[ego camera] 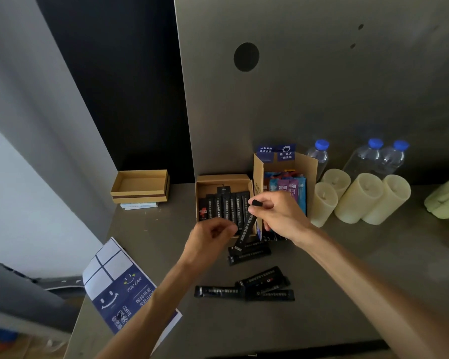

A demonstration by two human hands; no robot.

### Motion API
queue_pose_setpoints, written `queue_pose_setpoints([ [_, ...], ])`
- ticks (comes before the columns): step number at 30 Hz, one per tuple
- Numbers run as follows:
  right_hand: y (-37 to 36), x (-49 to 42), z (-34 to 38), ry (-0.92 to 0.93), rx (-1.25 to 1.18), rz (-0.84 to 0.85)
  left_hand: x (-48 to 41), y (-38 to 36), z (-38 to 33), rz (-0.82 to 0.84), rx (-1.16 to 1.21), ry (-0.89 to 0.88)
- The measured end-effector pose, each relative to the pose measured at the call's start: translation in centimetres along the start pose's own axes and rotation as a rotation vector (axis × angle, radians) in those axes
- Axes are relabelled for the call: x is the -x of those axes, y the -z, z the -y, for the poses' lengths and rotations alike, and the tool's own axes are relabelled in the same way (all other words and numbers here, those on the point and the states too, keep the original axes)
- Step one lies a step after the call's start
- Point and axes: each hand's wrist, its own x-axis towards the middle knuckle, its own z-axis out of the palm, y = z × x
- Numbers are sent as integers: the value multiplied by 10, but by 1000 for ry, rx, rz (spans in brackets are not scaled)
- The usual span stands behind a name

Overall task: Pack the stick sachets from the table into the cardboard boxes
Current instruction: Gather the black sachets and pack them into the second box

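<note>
My right hand (277,216) pinches the top end of a black stick sachet (245,231), which hangs tilted over the front right corner of the open cardboard box (222,178). Several black sachets (227,209) lie side by side in that box. My left hand (210,238) hovers just left of the held sachet with fingers curled, holding nothing that I can see. More black sachets lie loose on the table: a pair (249,253) under my hands and three (246,288) nearer me. A taller open box (312,172) to the right holds coloured sachets (287,186).
An empty cardboard tray (140,186) sits on thin booklets at the far left. Three cream candles (358,198) and three water bottles (373,158) stand at the right. A flattened blue-and-white carton (117,286) lies at the table's left front edge. A green object (446,200) is far right.
</note>
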Motion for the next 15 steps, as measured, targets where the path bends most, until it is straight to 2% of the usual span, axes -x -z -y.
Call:
queue_pose_setpoints([
  [6,-4,0,-4,3,-15,27,-13,-10,-3,173,-65,52],
  [11,8,10,-20,-41,-33,52,-41,-8,12,20,-202,125],
  [15,9,28,-40,-103,-32,133,-70,-16,12,-19,-237,134],
])
